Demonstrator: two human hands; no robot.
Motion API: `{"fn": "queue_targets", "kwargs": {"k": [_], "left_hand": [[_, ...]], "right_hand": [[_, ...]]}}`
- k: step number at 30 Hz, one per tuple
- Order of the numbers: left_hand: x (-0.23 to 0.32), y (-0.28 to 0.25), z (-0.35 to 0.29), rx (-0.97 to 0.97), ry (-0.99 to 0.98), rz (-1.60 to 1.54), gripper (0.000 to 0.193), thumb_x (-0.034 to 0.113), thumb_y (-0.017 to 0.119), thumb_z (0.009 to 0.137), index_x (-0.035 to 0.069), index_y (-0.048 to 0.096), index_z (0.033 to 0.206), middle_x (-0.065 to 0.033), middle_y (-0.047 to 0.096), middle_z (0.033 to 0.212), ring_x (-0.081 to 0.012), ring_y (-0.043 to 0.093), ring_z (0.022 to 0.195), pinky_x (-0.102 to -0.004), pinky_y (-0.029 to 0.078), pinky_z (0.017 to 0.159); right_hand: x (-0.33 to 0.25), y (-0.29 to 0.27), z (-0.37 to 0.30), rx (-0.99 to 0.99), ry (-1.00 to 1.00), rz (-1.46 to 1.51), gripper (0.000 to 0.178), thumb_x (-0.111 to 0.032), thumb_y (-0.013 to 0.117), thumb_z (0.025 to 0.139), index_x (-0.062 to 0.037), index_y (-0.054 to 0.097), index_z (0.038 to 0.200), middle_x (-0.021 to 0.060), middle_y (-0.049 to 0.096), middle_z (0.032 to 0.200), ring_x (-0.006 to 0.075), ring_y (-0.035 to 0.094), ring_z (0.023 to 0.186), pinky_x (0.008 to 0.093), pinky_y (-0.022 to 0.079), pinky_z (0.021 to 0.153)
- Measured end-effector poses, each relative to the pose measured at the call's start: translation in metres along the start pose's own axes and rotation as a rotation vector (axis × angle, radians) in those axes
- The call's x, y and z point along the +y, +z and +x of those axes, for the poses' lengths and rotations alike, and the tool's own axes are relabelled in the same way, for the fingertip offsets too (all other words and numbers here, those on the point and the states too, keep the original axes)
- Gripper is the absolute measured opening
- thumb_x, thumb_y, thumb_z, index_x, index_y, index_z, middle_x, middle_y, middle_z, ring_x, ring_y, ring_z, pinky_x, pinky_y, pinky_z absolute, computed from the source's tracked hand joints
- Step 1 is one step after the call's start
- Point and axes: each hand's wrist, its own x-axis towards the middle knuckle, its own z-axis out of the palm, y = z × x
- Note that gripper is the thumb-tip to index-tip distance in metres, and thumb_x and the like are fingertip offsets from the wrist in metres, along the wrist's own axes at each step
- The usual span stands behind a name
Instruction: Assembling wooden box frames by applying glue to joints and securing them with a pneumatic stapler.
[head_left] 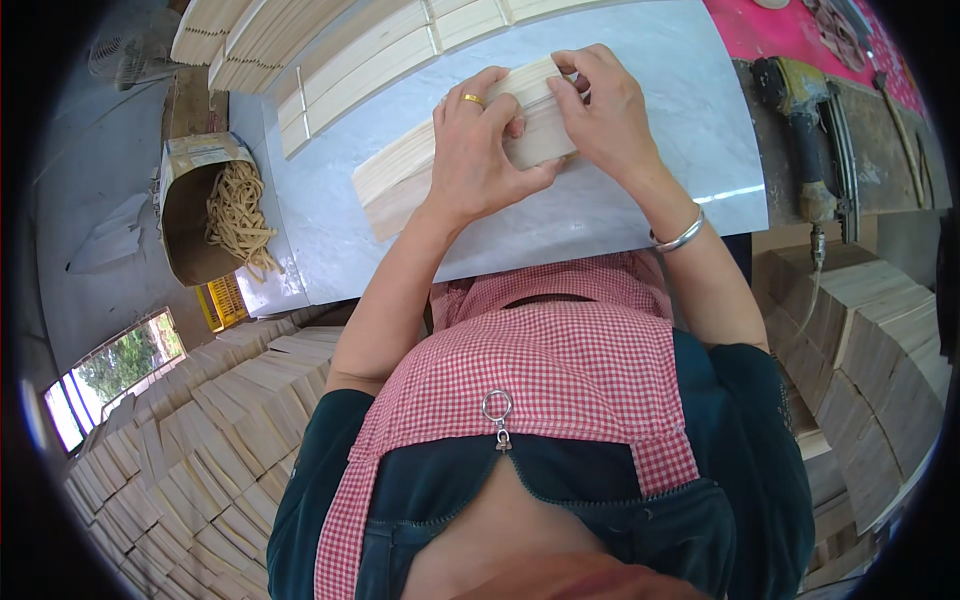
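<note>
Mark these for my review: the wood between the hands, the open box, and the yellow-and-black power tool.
Wood (538, 140): head view, on its pale exposed face.
Open box (188, 225): head view, on its inner wall.
Power tool (804, 142): head view, on its dark midsection.

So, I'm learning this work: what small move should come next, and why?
Perhaps press the wooden slats together with the right hand, the left hand steadying: both touch them, and no band shows there, unlike on the banded slats behind.

We see a pale marbled table (690, 130), and on it lies a pile of light wooden boards (395, 190). Beyond this pile — on the same top — are the banded boards (375, 75). Right of the pile, a brown bench (875, 150) carries a yellow-and-black tool (800, 95).
</note>
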Motion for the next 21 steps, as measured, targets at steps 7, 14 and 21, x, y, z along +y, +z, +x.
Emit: {"fn": "queue_targets", "kwargs": {"k": [7,14,21], "left_hand": [[0.002,-0.01,0.003,-0.043,0.034,0.033,0.053,0.034,0.094,0.059,0.01,0.05,0.077,-0.0209,0.053,0.138,-0.0369,0.046,0.13,-0.0486,0.032,0.106],[0.004,0.003,0.015,-0.009,0.131,0.013,0.05,0.036,0.091,0.059,0.009,0.053,0.076,-0.0225,0.055,0.134,-0.0376,0.048,0.121,-0.0479,0.035,0.103],[0.001,0.007,0.014,0.01,0.103,-0.046,0.049,0.034,0.091,0.058,0.009,0.052,0.074,-0.0233,0.055,0.134,-0.0372,0.048,0.12,-0.0465,0.037,0.1]], "right_hand": [[-0.011,-0.052,-0.034,-0.105,-0.052,-0.079,0.017,-0.001,0.068,0.084,-0.0025,0.068,0.101,0.0051,0.062,0.092,0.0176,0.056,0.071,0.0285,0.048,0.069],[-0.019,-0.057,-0.048,-0.166,-0.175,-0.336,0.008,-0.007,0.071,0.082,-0.0036,0.071,0.089,0.0059,0.064,0.086,0.0212,0.058,0.071,0.0314,0.049,0.071],[-0.015,-0.06,-0.041,-0.218,-0.31,-0.404,0.009,0.001,0.068,0.084,-0.0014,0.07,0.092,0.0031,0.063,0.083,0.0169,0.054,0.068,0.0273,0.045,0.066]]}}
